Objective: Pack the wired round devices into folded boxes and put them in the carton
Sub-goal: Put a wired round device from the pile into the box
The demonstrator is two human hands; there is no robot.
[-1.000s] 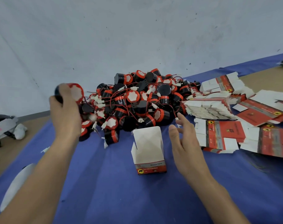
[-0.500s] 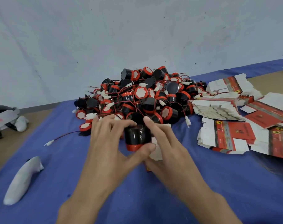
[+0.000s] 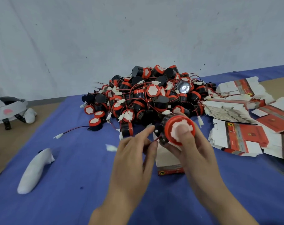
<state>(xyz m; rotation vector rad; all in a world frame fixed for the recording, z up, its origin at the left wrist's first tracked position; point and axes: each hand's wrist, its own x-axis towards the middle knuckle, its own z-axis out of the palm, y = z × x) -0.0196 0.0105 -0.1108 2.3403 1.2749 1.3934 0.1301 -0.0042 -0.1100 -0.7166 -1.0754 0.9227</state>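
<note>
Nearest, over a blue cloth [image 3: 76, 161], two bare forearms reaching in from the bottom edge. In the left hand [image 3: 134, 161], a thin red wire [image 3: 155, 140] pinched between thumb and fingers, index finger stretched out toward the black body it leads to. In the right hand [image 3: 198, 158], a round device [image 3: 169, 127] gripped with fingers curled under it, thumb pressing the white centre of its red cap, cap tilted toward the camera. Directly below it, a folded box [image 3: 165, 161] standing upright on the cloth, red band at its foot, its mouth hidden behind the hands. Off to the left, a white oblong object [image 3: 34, 171] lying flat. Farther back, a loose device [image 3: 95, 123] with its lead trailing left, then a big pile [image 3: 151, 95] of the same black-and-red devices, wires tangled. Right of that, stacks of flat boxes [image 3: 232, 109], red and white. At far left, a white-and-grey headband [image 3: 6, 106]. Behind everything, a pale wall [image 3: 138, 30].
</note>
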